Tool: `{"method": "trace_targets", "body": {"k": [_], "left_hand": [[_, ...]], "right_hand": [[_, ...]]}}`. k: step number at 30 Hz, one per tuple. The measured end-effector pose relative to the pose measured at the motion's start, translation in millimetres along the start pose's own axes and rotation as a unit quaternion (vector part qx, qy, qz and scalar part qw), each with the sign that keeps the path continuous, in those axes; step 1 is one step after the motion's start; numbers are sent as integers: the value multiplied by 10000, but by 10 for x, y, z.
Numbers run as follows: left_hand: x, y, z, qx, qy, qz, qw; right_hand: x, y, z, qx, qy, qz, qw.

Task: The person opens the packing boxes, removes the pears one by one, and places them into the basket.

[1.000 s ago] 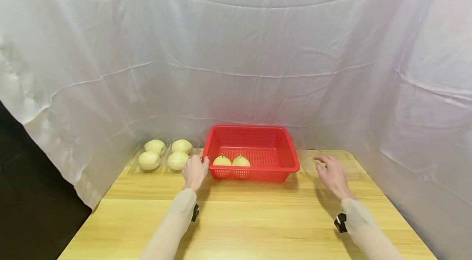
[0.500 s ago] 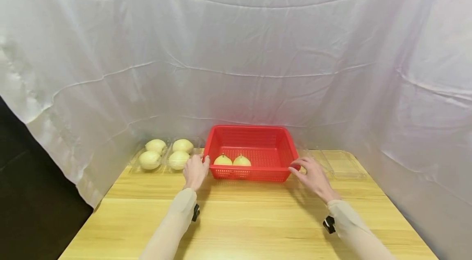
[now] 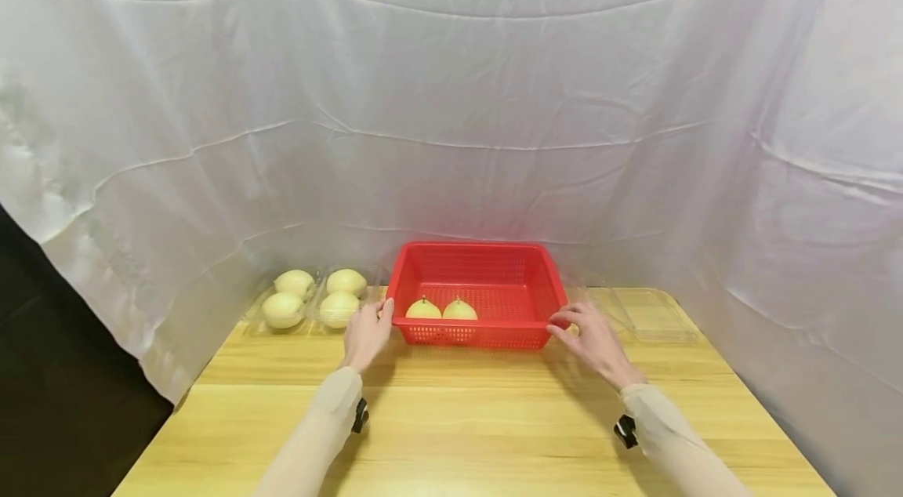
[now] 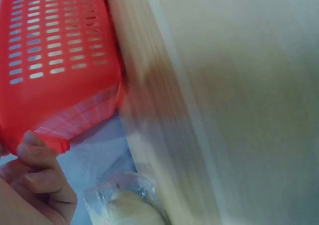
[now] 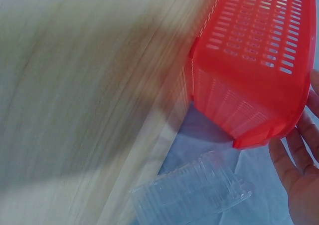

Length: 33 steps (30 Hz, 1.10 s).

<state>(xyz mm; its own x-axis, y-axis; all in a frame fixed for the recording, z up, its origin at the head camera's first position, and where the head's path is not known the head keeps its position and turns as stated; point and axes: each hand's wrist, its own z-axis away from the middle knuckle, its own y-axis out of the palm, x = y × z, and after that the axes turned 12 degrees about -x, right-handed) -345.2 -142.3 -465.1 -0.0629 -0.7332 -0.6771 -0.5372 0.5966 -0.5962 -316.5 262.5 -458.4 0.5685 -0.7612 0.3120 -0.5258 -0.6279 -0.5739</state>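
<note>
A red perforated plastic basket [image 3: 487, 335] stands on the wooden table, with two yellow pears [image 3: 459, 310] inside near its front wall. At its front left corner my left hand [image 3: 367, 334] grips the rim; in the left wrist view the fingers [image 4: 40, 157] curl at the rim's edge. My right hand [image 3: 595, 340] holds the front right corner, thumb in front and fingers at the rim. In the right wrist view several fingers [image 5: 285, 165] reach under that rim, and the rest of the hand is cut off by the frame.
Left of the basket, clear plastic boxes [image 3: 308, 322] hold several pale yellow pears [image 3: 284, 310]. On the right lies a clear plastic box [image 3: 659, 317], partly behind my right hand. A grey-white curtain [image 3: 480, 113] hangs close behind and along the sides of the table [image 3: 466, 419].
My right hand has moved left from the clear box to the basket's right corner. The left hand stays at the left corner, its wrist shifted slightly left. The pears rest as before.
</note>
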Motion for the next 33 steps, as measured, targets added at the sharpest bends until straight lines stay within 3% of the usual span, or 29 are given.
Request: {"method": "trace_targets", "body": {"k": [10, 14, 18, 22, 27, 33], "left_hand": [[138, -92, -2, 79, 121, -276, 9995], [230, -140, -38, 6, 14, -228, 9997], [332, -173, -72, -264, 65, -248, 9993], [421, -203, -92, -501, 475, -490, 9964], [465, -218, -132, -558, 1052, -674, 9906], [503, -212, -202, -624, 1895, -1259, 9718]], "right_hand": [[9, -6, 14, -157, -265, 112, 9995], [12, 2, 20, -214, -358, 119, 9991], [20, 1, 31, -195, -290, 149, 9993], [36, -6, 25, -143, -227, 204, 9994], [48, -16, 17, -71, -172, 238, 9995], [53, -19, -1, 69, -60, 290, 9995]]}}
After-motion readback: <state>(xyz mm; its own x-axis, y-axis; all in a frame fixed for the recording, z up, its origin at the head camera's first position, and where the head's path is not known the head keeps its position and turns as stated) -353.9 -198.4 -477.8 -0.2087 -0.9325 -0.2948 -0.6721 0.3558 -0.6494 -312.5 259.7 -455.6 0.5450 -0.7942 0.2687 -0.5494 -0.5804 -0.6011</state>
